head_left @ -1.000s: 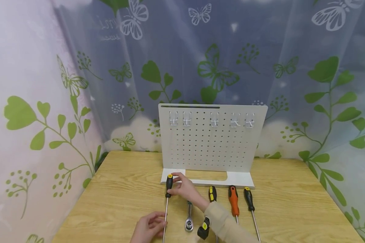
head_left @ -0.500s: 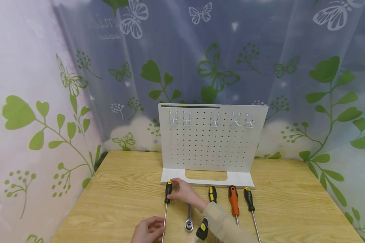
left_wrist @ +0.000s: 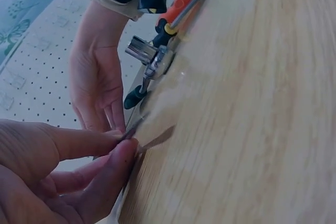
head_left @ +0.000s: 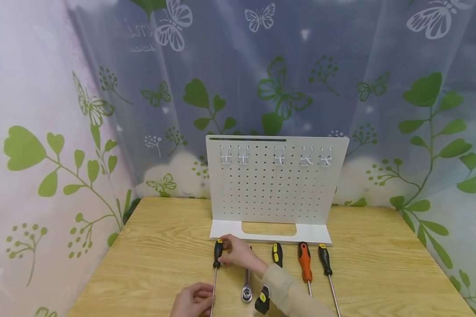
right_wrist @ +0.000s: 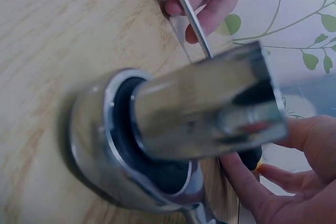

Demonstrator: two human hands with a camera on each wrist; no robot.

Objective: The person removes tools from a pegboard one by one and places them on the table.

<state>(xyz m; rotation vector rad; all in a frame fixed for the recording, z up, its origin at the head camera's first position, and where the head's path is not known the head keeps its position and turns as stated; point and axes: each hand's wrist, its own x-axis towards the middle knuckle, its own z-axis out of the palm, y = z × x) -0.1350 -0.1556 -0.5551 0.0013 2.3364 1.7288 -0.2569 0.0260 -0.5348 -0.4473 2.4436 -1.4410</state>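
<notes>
A screwdriver with a black handle (head_left: 218,253) and yellow end cap lies lengthwise in front of the pegboard's left foot. My right hand (head_left: 239,255) holds the handle from the right, thumb and fingers along its side. Nearer me, my left hand (head_left: 192,301) pinches the thin metal shaft (right_wrist: 193,20) between thumb and fingers. In the left wrist view, the dark end of the shaft (left_wrist: 132,128) shows at the left fingertips. Just right of the screwdriver lies a ratchet wrench (head_left: 247,292), partly under my right hand; its upright socket (right_wrist: 205,108) fills the right wrist view.
A white pegboard (head_left: 275,185) with several clear hooks (head_left: 279,156) stands behind the tools. To the right lie a black-and-yellow handled tool (head_left: 277,254), an orange screwdriver (head_left: 304,262) and another black screwdriver (head_left: 325,260). A printed curtain (head_left: 238,66) hangs behind the wooden table (head_left: 166,237).
The screwdriver has slid toward me and slightly left, its handle coming away from the pegboard's foot. My right hand moved with it; my left hand shifted slightly nearer me and kept its pinch.
</notes>
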